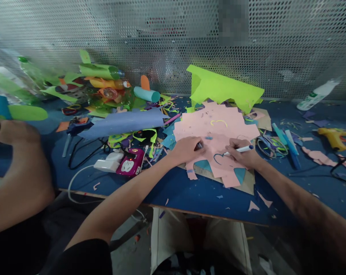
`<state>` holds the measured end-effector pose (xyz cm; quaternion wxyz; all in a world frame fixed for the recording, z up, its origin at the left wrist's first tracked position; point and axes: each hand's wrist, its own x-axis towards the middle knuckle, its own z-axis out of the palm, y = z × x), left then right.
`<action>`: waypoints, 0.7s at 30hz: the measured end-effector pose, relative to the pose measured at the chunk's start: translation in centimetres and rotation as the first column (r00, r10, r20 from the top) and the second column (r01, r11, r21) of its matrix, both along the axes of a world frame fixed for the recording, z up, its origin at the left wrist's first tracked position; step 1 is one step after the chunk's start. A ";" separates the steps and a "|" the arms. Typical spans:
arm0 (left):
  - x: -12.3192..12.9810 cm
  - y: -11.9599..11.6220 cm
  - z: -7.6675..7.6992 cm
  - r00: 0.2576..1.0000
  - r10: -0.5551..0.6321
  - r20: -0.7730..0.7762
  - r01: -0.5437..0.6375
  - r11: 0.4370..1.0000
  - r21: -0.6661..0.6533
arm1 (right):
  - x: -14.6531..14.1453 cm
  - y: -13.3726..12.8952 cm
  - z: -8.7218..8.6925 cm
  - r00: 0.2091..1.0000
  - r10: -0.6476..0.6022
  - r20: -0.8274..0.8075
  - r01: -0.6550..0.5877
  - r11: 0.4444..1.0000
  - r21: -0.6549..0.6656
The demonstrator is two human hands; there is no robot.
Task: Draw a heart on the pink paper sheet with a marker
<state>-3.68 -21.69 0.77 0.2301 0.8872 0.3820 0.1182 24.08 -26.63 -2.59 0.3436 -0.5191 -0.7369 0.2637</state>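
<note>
A blue tabletop [190, 191] strewn with paper scraps runs below a perforated metal wall [161, 34]. A folded lime-green sheet [221, 88] stands at the back, just behind the jagged pink paper [215, 130] lying mid-table over brown cardboard [248, 183]. A rolled blue-grey sheet [124, 122] lies to the left, in front of a heap of green and orange cuttings [104, 88]. Another person's arm [21, 172] crowds the left edge. The left hand [187, 149] presses flat on the pink paper's near edge, its grip closed on a small dark object. The right hand [243, 152], grip closed on a white marker [238, 150], rests its tip on a drawn blue curve. Nearby lie a yellow glue gun [334, 137], a white bottle [317, 95], a pink gadget [131, 162] and a white charger [110, 162].
</note>
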 end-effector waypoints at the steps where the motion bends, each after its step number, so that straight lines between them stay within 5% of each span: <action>1: 0.0 0.0 0.0 1.000 -0.002 -0.002 0.002 1.000 -0.001 | 0.0 0.0 0.0 1.000 -0.003 -0.006 0.003 1.000 0.006; 9: 0.0 0.0 0.1 0.999 0.001 -0.032 -0.001 1.000 0.011 | 0.0 0.1 -0.1 0.998 -0.051 -0.048 0.052 0.998 0.028; 15: 0.0 0.0 -0.1 1.000 -0.007 -0.019 0.007 1.000 0.022 | 0.6 -0.1 0.0 0.968 -0.077 -0.239 0.062 0.996 -0.067; 21: 0.0 -0.2 0.1 1.000 -0.008 -0.017 0.008 1.000 0.023 | 1.4 -0.5 -0.5 0.977 -0.082 -0.199 0.061 0.992 -0.107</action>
